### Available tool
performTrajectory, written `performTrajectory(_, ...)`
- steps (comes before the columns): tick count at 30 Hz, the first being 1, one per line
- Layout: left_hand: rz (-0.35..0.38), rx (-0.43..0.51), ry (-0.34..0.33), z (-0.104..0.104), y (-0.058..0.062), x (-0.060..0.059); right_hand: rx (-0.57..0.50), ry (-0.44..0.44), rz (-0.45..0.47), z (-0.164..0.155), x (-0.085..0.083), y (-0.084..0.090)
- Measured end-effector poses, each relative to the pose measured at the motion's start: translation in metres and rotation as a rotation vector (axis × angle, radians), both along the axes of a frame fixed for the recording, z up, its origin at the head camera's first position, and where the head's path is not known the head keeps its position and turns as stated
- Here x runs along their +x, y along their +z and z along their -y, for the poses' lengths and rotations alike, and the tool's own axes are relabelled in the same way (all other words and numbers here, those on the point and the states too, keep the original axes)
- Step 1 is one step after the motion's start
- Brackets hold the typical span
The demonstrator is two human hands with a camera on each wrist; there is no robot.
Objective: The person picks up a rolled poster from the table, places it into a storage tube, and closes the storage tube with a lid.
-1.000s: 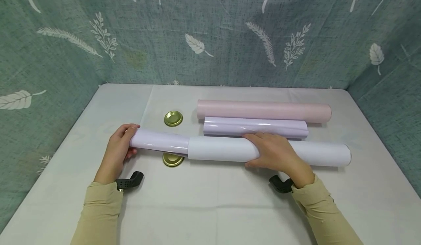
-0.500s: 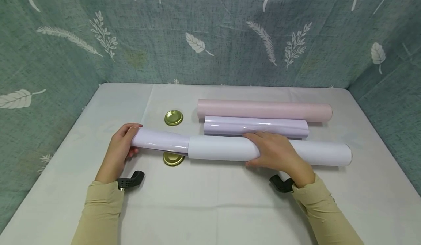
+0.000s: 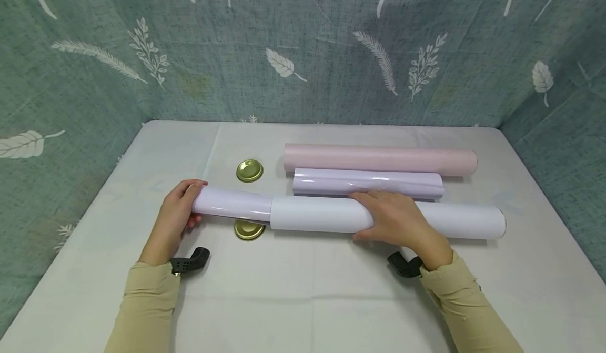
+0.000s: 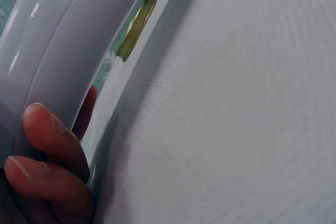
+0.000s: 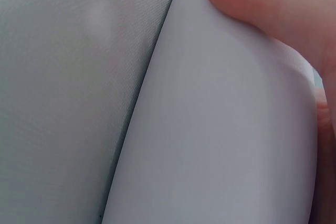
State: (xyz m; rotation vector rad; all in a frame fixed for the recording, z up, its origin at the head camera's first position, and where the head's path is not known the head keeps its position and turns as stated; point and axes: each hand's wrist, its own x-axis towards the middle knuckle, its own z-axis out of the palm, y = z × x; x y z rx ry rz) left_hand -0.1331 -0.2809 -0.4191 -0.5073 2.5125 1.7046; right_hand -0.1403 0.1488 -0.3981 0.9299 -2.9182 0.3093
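Note:
My left hand (image 3: 176, 213) grips the left end of a glossy lilac roll (image 3: 232, 203), its fingers curled round the underside in the left wrist view. The right end of that lilac roll sits inside the open left end of a wider white roll (image 3: 317, 214). Over the middle of the white roll lies my right hand (image 3: 395, 219), thumb on the near side and fingers over the far side, holding it against the table. How deep the lilac roll reaches inside is hidden.
Behind the white roll lie a second lilac roll (image 3: 366, 182) and a longer pink roll (image 3: 379, 159). One gold lid (image 3: 249, 170) rests behind the held lilac roll; another gold lid (image 3: 249, 230) is partly under it. A patterned curtain (image 3: 303, 48) borders the white table (image 3: 303, 311).
My left hand has shifted slightly to the right, and the lilac roll has slid a little further into the white roll. The right hand and white roll stay put.

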Motion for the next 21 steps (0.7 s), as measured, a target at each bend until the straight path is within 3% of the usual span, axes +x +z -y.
performTrajectory(10, -0.015, -0.044, -0.056, -0.008, 0.002, 0.001, -0.002, -0.003, 0.008, 0.0, 0.0, 0.0)
performTrajectory(16, 0.009, -0.058, -0.052, -0.01, 0.002, 0.002, -0.006, 0.001, -0.004, 0.0, -0.001, 0.001)
performTrajectory(21, 0.024, -0.077, -0.115, -0.011, 0.002, 0.001, -0.008, 0.001, 0.0, 0.0, 0.0, 0.001)
